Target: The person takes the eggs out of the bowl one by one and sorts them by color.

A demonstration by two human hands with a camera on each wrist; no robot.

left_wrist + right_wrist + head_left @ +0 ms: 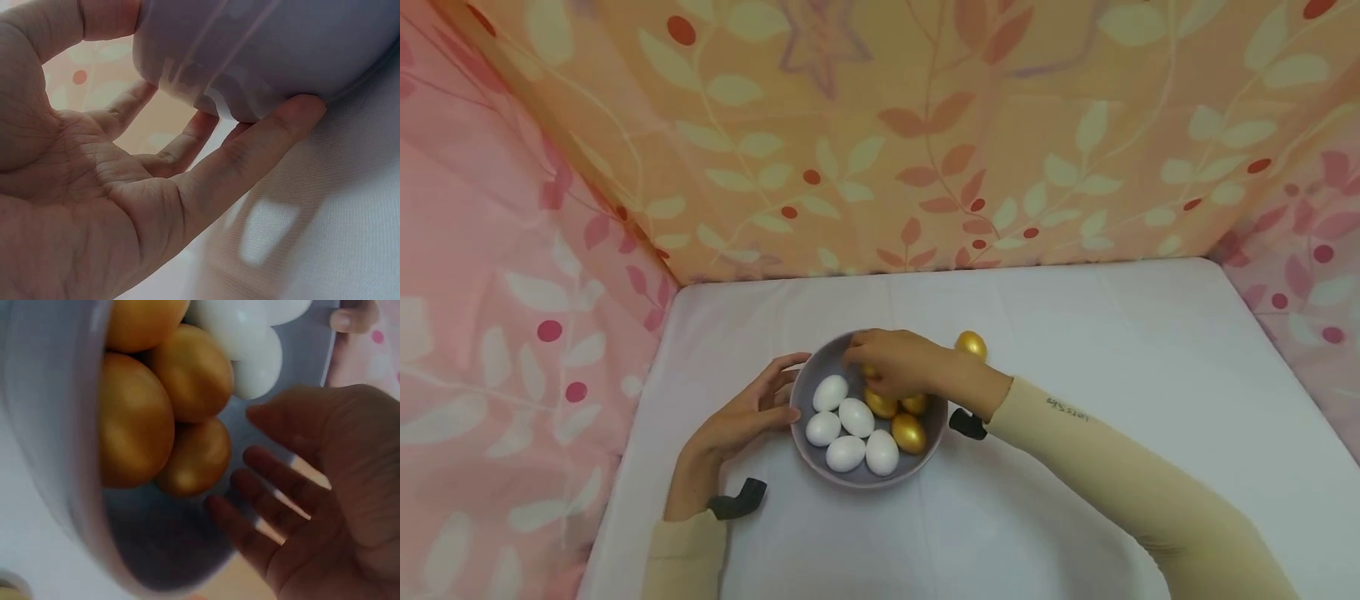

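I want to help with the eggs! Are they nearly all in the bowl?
Nearly. Five white eggs and several gold eggs already lie in the grey bowl. The left hand steadies its rim; the right hand hovers open inside. One gold egg on the table remains.

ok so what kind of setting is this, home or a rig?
Likely a staged recording booth, not a lived-in room: floral fabric sheets wall in three sides, a plain white tabletop fills the floor, and the only props are a grey bowl of white and gold eggs.
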